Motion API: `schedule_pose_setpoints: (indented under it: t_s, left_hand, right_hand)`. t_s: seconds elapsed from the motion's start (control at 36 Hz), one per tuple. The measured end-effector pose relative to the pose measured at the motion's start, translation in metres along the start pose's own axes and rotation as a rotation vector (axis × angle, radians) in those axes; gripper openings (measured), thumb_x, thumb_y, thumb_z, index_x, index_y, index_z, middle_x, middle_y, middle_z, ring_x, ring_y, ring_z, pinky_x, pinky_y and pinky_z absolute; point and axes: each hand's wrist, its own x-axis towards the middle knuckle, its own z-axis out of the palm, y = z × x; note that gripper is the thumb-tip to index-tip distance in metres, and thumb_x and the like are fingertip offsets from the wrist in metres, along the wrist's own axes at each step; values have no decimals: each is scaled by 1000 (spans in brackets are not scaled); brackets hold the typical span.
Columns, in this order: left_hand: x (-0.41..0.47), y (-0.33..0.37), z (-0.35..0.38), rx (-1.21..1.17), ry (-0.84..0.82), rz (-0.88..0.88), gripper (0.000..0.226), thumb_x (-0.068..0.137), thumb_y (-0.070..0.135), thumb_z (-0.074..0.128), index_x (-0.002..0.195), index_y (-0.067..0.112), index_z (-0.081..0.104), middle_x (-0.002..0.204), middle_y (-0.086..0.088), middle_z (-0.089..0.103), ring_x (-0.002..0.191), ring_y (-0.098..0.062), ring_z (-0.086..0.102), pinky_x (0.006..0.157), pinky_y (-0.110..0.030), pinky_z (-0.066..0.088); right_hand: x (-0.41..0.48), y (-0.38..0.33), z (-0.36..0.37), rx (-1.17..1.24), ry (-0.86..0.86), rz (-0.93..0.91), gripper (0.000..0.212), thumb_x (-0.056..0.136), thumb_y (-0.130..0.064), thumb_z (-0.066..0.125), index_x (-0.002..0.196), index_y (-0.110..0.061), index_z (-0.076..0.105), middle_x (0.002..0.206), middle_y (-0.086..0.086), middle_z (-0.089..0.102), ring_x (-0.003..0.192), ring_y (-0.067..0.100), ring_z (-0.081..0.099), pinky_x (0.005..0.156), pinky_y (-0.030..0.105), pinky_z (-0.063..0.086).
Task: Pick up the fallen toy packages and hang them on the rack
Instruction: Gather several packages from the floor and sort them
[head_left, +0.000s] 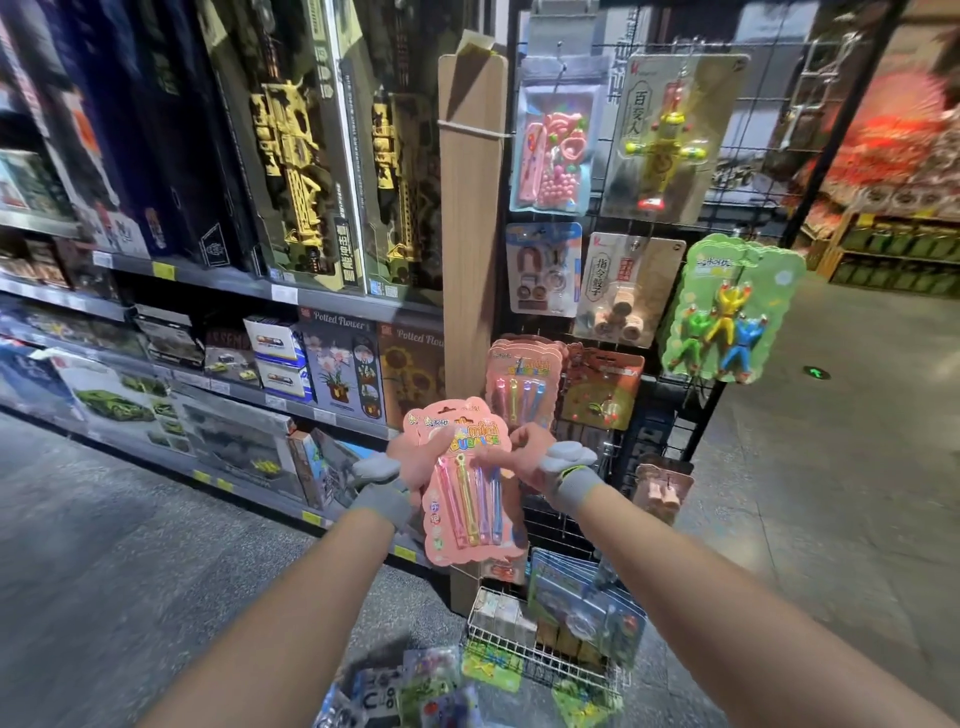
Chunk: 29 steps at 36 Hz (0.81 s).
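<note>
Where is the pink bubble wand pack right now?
Head view, middle: the pink bubble wand pack is held by the left hand and right hand, just below the matching pink packs hanging on the wire rack.

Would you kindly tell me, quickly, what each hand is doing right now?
Left hand: holds the pink bubble-wand package by its left edge, thumb on the front.
Right hand: pinches the same package near its upper right.
</note>
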Motion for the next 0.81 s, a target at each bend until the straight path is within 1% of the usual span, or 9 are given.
schedule_pose_setpoints:
  t_s: [0.03, 0.06, 0.14, 0.19, 0.31, 0.42, 0.56, 0.64, 0.81]
  left_hand:
    - [0, -2, 2, 2, 9, -13, 92, 36, 85, 76, 102, 22, 64, 106, -10, 72, 96, -28, 70, 89, -49, 56]
    - [-4, 0, 3, 1, -18, -25, 88, 42, 82, 78, 101, 19, 64, 104, -11, 72, 94, -28, 70, 88, -49, 56]
    - [-41, 25, 12, 20, -45, -91, 39, 85, 47, 70, 90, 10, 58, 91, -13, 69, 83, -26, 67, 69, -32, 54]
    - [-45, 27, 12, 49, -17, -117, 41, 83, 48, 72, 98, 11, 62, 92, -13, 73, 83, -26, 71, 70, -35, 56]
    - [-40, 26, 12, -4, -59, -144, 56, 69, 53, 82, 101, 11, 65, 92, -15, 75, 87, -32, 74, 88, -51, 56]
    - [-26, 15, 10, -58, -67, -184, 64, 65, 50, 86, 110, 10, 63, 94, -18, 75, 88, -36, 73, 86, -57, 55]
    - [12, -10, 1, -77, -122, -199, 93, 41, 56, 96, 115, 9, 64, 101, -17, 74, 94, -38, 71, 90, -57, 53]
    - [3, -3, 0, -63, -127, -190, 89, 46, 53, 95, 113, 6, 62, 100, -19, 74, 94, -38, 71, 91, -58, 52]
    - [-32, 23, 3, -101, -56, -149, 48, 78, 29, 82, 114, 3, 64, 94, -19, 75, 87, -35, 73, 87, -57, 55]
  right_hand:
    - [-3, 1, -2, -1, 0, 0, 55, 67, -43, 86, 93, -14, 48, 88, 3, 55, 72, 14, 44, 59, 26, 37]
    - [-5, 3, -4, 3, -3, -13, 52, 67, -39, 87, 88, -15, 47, 86, 3, 55, 71, 14, 45, 61, 27, 38]
    - [-5, 7, -6, -3, -3, 2, 46, 65, -35, 88, 86, -15, 52, 93, 6, 64, 80, 18, 56, 71, 35, 49]
    - [-7, 7, -7, -7, 11, 3, 46, 64, -37, 88, 88, -17, 54, 98, 6, 66, 87, 21, 61, 79, 39, 53]
    - [-11, 10, -11, 57, 5, 9, 42, 69, -33, 86, 89, -15, 55, 93, 3, 67, 83, 18, 63, 69, 31, 54]
    - [-8, 13, -15, 74, 27, 25, 44, 65, -32, 89, 91, -12, 58, 96, 7, 71, 89, 25, 67, 84, 44, 56]
    - [-14, 9, -22, 31, 57, 22, 34, 69, -26, 85, 83, -14, 56, 92, 7, 66, 85, 23, 60, 80, 43, 55]
    - [-13, 9, -25, 15, 52, 13, 39, 71, -33, 84, 91, -13, 57, 95, 6, 66, 87, 22, 62, 81, 42, 54]
    - [-9, 5, -30, 34, 56, 11, 36, 75, -29, 82, 96, -13, 58, 93, 5, 69, 88, 20, 65, 77, 38, 56]
